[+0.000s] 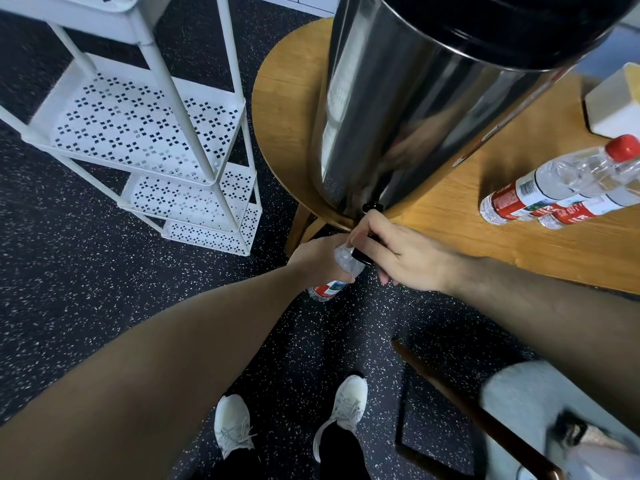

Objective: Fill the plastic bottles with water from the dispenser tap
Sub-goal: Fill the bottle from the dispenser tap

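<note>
Two hands met mid-frame: left hand (pixel 317 256) gripped a clear red-labelled plastic bottle (pixel 341 271), mouth under the steel dispenser's black tap (pixel 367 249); right hand (pixel 398 252) curled on the tap lever (presumably to open flow). Capped spare bottles (pixel 554 183) lay on the round wooden table (pixel 485 237), right.

No writing can be read anywhere. The two capped bottles (pixel 554 188) lying on the worktop (pixel 450 237) at the right carry red and white labels (pixel 519 199) with a barcode patch and what look like white characters, too blurred to make out. The bottle under the tap (pixel 341 271) has the same red label (pixel 327 289), mostly hidden and equally unreadable.
</note>
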Motion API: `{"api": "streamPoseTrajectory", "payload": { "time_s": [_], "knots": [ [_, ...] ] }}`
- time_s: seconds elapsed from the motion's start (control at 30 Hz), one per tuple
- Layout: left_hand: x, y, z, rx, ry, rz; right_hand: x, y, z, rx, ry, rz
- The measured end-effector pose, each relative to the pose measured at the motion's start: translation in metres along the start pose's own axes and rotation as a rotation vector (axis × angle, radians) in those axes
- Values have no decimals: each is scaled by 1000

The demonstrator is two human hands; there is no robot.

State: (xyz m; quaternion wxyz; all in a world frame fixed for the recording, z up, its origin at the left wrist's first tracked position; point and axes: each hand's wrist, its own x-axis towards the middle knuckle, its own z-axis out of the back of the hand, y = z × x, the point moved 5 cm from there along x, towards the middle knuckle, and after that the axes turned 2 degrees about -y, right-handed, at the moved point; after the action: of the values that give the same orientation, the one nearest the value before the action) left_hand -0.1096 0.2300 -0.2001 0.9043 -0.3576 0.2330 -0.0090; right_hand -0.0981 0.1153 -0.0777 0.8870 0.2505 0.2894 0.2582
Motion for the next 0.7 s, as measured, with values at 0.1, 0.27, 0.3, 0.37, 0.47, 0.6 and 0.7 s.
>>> {"api": "streamPoseTrajectory", "payload": {
  "time_s": [0.1, 0.27, 0.3, 0.37, 0.47, 0.6, 0.7],
  "knots": [
    [-1, -1, 1, 5, -1, 5, 0, 0, 0, 0, 0, 7],
    [-2, -3, 3, 12, -7, -6, -1, 1, 0, -2, 9, -4],
    [-2, -4, 3, 13, -5, -6, -1, 1, 0, -2, 9, -2],
    [-3, -4, 3, 11, -4, 0, 0, 0, 0, 0, 6, 0],
    [-4, -5, 4, 10, -4, 0, 0, 0, -1, -5, 10, 2],
    [-4, -6, 4, 7, -14, 2, -1, 2, 0, -16, 20, -3],
    [-4, -6, 4, 11, -10, -2, -1, 4, 0, -12, 24, -6]
  ]
}}
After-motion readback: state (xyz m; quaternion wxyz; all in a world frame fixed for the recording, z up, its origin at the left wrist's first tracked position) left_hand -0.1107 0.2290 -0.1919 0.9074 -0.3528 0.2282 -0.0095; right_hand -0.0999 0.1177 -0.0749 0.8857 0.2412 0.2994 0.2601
